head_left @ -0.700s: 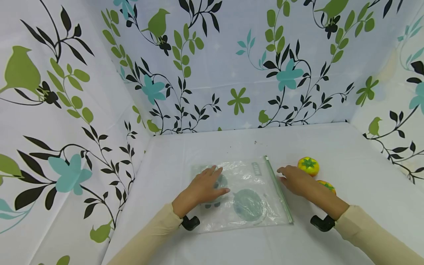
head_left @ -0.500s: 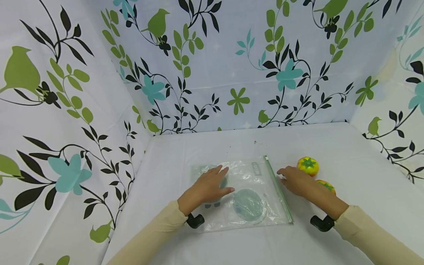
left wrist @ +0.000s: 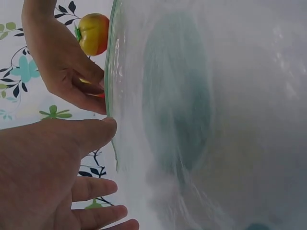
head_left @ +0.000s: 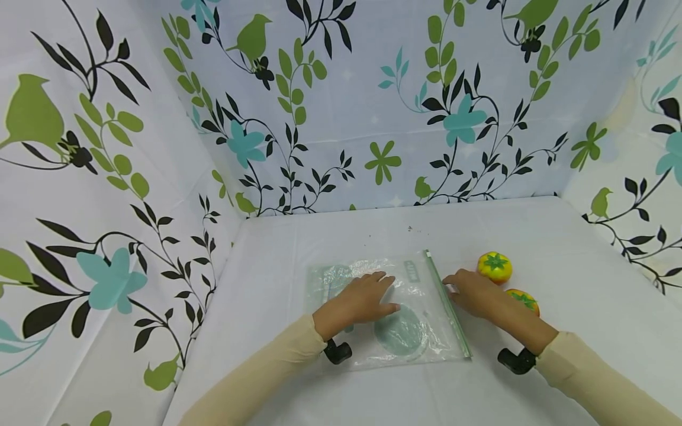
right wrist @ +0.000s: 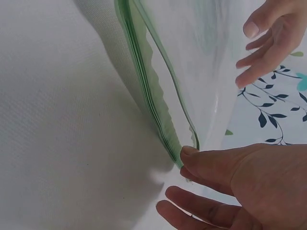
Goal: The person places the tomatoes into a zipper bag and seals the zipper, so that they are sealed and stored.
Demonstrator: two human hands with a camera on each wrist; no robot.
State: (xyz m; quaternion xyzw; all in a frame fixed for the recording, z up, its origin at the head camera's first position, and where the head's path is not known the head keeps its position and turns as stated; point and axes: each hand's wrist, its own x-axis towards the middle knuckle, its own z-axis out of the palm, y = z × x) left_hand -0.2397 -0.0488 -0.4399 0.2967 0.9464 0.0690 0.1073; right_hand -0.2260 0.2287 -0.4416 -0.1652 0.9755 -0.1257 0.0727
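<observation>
A clear zip bag point(head_left: 399, 331) with pale green printed shapes lies flat on the white table. Its green zip edge point(head_left: 446, 299) runs down its right side. My right hand point(head_left: 469, 291) pinches that edge near its far end; in the right wrist view the thumb and index finger point(right wrist: 192, 152) meet at the green strip, which gapes a little. My left hand point(head_left: 362, 299) hovers low over the middle of the bag, fingers spread and holding nothing. In the left wrist view the left thumb point(left wrist: 103, 132) overlaps the zip edge.
Two yellow-orange fruits with green leafy tops sit beside my right arm: one fruit point(head_left: 494, 267) behind the wrist, the other fruit point(head_left: 524, 300) partly hidden by the forearm. Leaf-and-bird patterned cloth point(head_left: 330, 118) hangs around the table's back and sides.
My left hand has moved to the right across the bag, from its left part to the middle. The right hand stays at the zip edge, nearly still.
</observation>
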